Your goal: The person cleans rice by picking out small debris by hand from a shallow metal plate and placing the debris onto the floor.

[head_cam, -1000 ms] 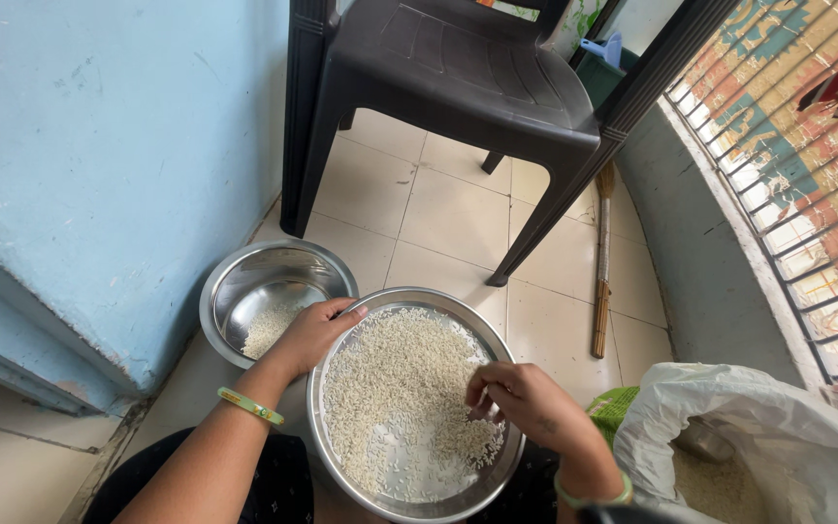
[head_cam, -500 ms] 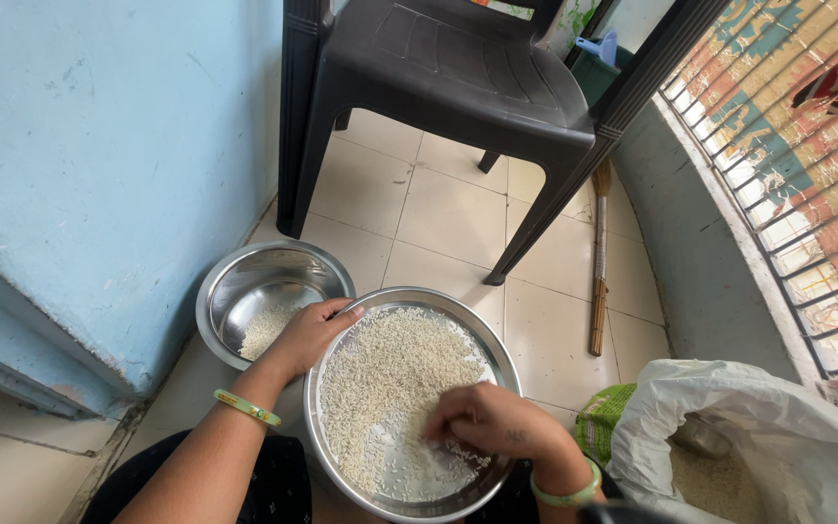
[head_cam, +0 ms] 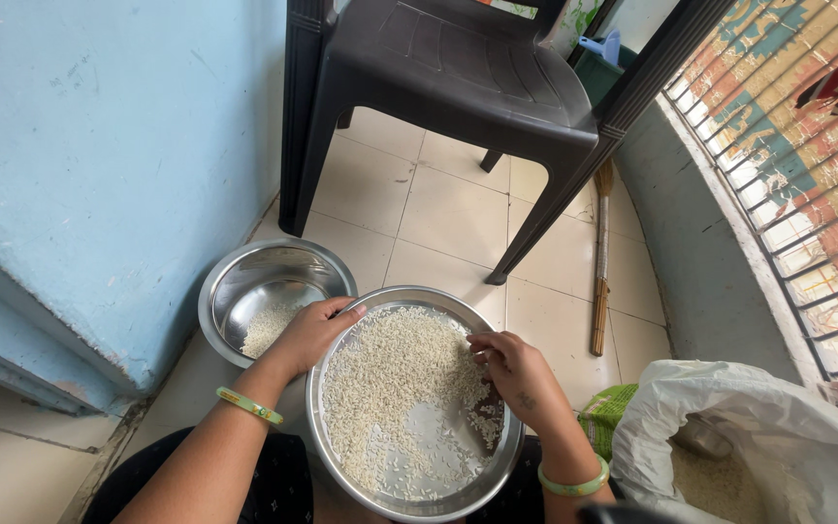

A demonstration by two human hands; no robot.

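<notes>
While a dark plastic chair [head_cam: 458,68] stands far off, the wide steel plate [head_cam: 380,500] of loose, easily spilled rice [head_cam: 390,378] sits near, best taken by its rim. Left hand [head_cam: 310,333] clasps that rim; right hand [head_cam: 516,374] lies unclenched on grains.

You see white rice [head_cam: 390,378] on a silver plate [head_cam: 409,503], a silver bowl [head_cam: 244,272], a dark brown chair [head_cam: 458,68], cream floor tiles [head_cam: 448,213], and light blue wall [head_cam: 99,146].
</notes>
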